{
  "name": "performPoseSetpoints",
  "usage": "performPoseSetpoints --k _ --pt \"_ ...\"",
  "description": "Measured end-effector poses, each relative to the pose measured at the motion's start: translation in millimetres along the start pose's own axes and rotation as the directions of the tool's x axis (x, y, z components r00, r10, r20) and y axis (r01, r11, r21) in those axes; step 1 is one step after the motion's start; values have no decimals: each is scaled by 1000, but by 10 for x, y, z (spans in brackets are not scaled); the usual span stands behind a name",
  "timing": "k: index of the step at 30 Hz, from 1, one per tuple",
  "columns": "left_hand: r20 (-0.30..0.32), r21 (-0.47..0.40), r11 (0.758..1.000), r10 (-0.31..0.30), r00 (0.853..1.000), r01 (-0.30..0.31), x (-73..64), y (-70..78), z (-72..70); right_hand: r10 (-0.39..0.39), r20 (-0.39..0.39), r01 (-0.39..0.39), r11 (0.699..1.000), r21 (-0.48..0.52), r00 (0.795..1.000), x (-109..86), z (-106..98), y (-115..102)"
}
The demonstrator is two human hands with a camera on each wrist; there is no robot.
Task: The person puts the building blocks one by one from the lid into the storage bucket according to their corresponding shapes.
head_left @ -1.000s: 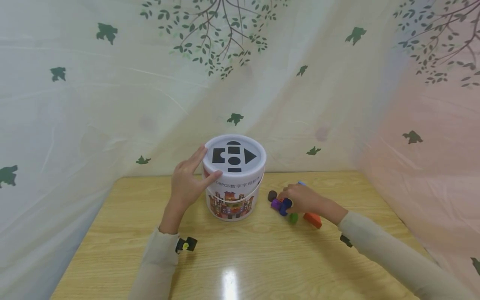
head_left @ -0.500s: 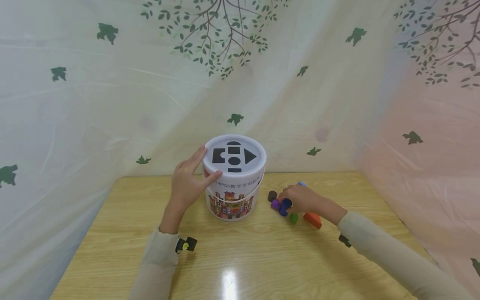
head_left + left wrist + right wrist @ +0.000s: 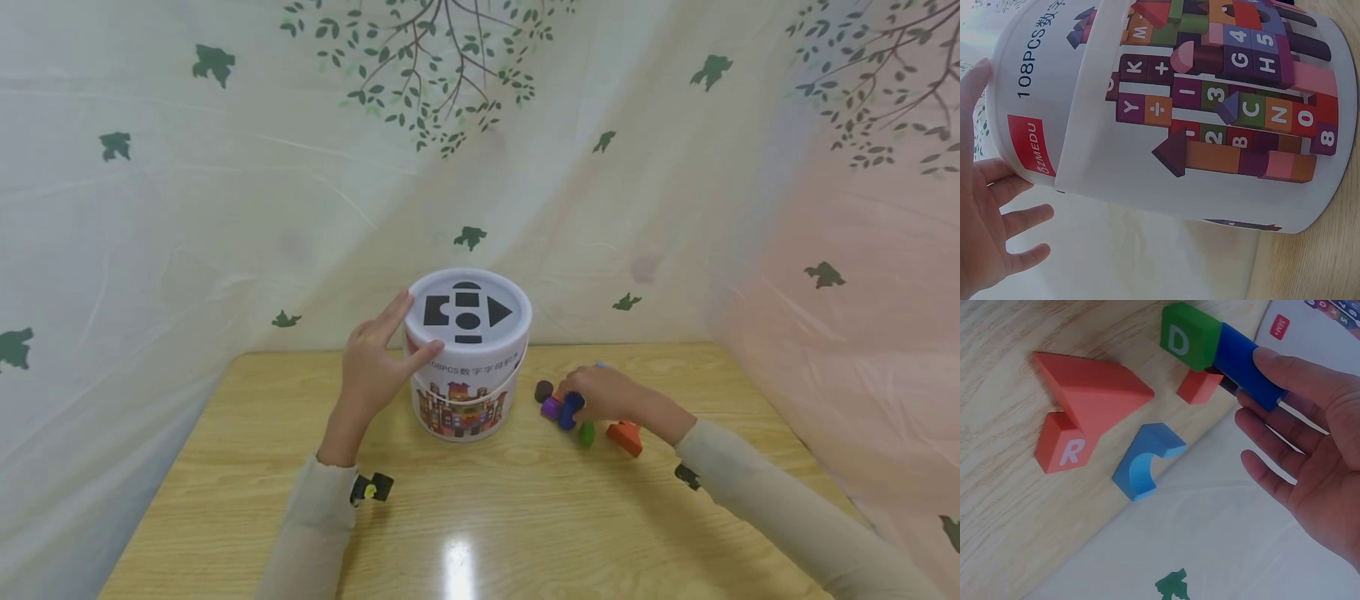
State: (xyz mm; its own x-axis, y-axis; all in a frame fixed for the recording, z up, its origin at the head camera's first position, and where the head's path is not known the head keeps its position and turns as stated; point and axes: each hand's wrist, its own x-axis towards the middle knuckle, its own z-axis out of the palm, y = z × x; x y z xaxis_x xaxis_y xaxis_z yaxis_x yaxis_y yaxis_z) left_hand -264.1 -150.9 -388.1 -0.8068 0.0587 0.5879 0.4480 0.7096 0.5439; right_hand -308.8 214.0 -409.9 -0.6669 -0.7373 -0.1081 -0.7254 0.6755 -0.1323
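Note:
A white toy-block bucket (image 3: pixel 465 387) stands upright, its lid (image 3: pixel 517 297) cut with shaped holes. My left hand (image 3: pixel 371 367) rests at the lid's left rim, thumb over the front edge and fingers spread along the side. In the left wrist view the fingers look straight beside the bucket (image 3: pixel 1147 162). To the right of the bucket, my right hand (image 3: pixel 603 393) pinches a dark blue block (image 3: pixel 1247 369) between thumb and fingers. Close by the blue block is a green block (image 3: pixel 1190 337) marked D. A small red block (image 3: pixel 1199 387) is partly hidden behind them.
Around the right hand lie a red triangular block (image 3: pixel 1094 390), a red cube (image 3: pixel 1063 444) marked R and a light blue arch block (image 3: pixel 1144 459). A purple block (image 3: pixel 551 408) and a dark brown block (image 3: pixel 543 391) lie nearer the bucket. A leaf-printed curtain (image 3: pixel 360 208) hangs behind the table.
The right hand has turned very slightly, and the blue block stands a little more upright in its fingers. More of the red blocks beneath that wrist shows. The left hand and bucket stay put.

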Motion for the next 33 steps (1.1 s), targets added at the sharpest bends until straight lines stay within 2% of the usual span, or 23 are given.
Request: performPoseSetpoints --k 9,17,24,33 --pt "-5 9 1000 9 1000 -9 4 -8 7 -10 -14 10 998 58 1000 -7 -100 -4" --pt "1 13 1000 0 1000 0 1 1 -1 36 10 -37 993 114 999 -22 -189 -45" --pt "4 16 1000 -3 1000 3 5 0 -8 71 -21 -67 986 150 997 -1 -247 -40" --pt "-6 17 1000 5 1000 -5 1 -10 6 122 -89 -96 962 254 989 10 -306 -56"
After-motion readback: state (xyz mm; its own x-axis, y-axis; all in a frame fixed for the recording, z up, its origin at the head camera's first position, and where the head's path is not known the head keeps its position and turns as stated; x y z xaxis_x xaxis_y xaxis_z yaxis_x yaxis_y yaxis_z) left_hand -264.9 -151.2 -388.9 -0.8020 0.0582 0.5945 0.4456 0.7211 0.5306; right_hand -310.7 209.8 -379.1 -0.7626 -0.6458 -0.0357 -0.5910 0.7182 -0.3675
